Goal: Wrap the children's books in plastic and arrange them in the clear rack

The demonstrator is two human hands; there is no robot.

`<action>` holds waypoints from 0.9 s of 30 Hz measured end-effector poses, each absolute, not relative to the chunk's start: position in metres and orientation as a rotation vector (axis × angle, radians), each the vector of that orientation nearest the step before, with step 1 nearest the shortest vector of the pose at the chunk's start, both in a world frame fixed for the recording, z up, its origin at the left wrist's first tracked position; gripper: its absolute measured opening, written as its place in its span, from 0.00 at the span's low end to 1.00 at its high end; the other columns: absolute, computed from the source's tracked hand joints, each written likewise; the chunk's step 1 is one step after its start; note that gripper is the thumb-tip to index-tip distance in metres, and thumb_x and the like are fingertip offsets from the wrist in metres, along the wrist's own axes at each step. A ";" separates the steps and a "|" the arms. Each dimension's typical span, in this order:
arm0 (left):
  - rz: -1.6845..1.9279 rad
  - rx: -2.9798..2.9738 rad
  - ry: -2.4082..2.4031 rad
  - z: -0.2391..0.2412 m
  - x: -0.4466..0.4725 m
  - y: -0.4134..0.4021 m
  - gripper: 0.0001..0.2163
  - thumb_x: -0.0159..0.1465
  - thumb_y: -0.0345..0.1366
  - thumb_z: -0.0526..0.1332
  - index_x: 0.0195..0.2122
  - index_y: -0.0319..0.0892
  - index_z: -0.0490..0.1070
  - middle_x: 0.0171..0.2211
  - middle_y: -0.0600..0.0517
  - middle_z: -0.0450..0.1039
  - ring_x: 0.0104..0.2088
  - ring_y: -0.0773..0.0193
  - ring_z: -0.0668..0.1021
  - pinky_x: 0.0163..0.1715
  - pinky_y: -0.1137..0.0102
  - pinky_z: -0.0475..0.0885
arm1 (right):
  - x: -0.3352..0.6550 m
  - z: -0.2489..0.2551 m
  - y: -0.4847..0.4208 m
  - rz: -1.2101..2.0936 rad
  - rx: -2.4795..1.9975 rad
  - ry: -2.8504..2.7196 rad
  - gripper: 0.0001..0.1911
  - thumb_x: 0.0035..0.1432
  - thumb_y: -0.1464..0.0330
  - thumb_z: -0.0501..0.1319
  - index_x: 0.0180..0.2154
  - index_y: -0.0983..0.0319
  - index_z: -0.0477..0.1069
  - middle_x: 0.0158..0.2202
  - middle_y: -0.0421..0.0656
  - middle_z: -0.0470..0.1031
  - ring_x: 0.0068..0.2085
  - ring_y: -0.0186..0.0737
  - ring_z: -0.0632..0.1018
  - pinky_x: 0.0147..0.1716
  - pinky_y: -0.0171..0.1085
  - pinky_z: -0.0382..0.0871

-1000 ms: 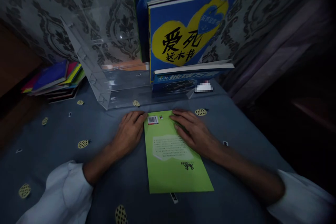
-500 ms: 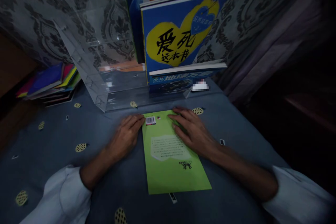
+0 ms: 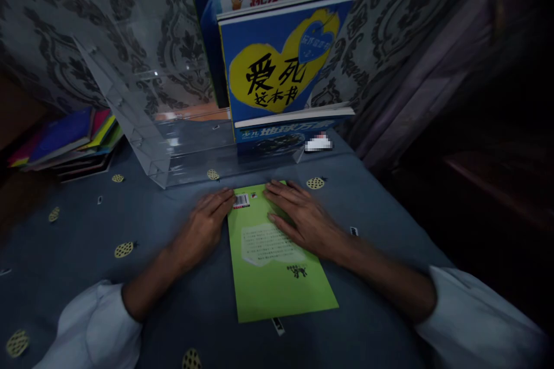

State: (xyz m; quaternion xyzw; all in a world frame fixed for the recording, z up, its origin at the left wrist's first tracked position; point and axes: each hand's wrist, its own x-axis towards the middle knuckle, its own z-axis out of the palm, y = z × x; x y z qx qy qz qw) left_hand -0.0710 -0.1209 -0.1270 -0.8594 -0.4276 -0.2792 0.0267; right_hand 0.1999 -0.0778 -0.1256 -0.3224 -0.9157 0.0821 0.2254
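1. Smooth green booklet (image 3: 277, 291), flat on the cloth-covered surface (image 3: 177, 311), beneath the right fingers.
2. Left hand (image 3: 203, 225): loosely bent fingers touch its left edge; pinch cannot be told.
3. Right hand (image 3: 309, 220): fingers outstretched over the cover, thumb apart, further inward than a second ago.
4. Beyond the fingers: clear plastic rack (image 3: 130, 138), blue books (image 3: 246, 34).

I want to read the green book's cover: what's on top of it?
The right hand lies on the green book, upper right; the left hand touches its upper left corner. The barcode shows; anything beneath the hands is hidden.
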 end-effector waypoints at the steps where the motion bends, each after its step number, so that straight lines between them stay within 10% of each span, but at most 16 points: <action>1: -0.850 -2.662 -1.321 -0.126 -0.070 -0.120 0.22 0.69 0.22 0.50 0.61 0.43 0.67 0.58 0.43 0.74 0.59 0.55 0.76 0.56 0.54 0.75 | 0.200 -0.126 -0.078 0.234 -0.899 -2.527 0.23 0.70 0.65 0.54 0.63 0.63 0.66 0.65 0.53 0.70 0.67 0.52 0.68 0.64 0.60 0.64; 27: -0.337 -2.932 -1.189 -0.097 -0.017 -0.086 0.23 0.65 0.20 0.52 0.59 0.39 0.69 0.58 0.43 0.74 0.58 0.55 0.76 0.59 0.57 0.69 | 0.206 -0.129 -0.076 0.236 -0.933 -2.468 0.23 0.70 0.65 0.53 0.62 0.66 0.68 0.62 0.55 0.72 0.65 0.52 0.71 0.63 0.60 0.64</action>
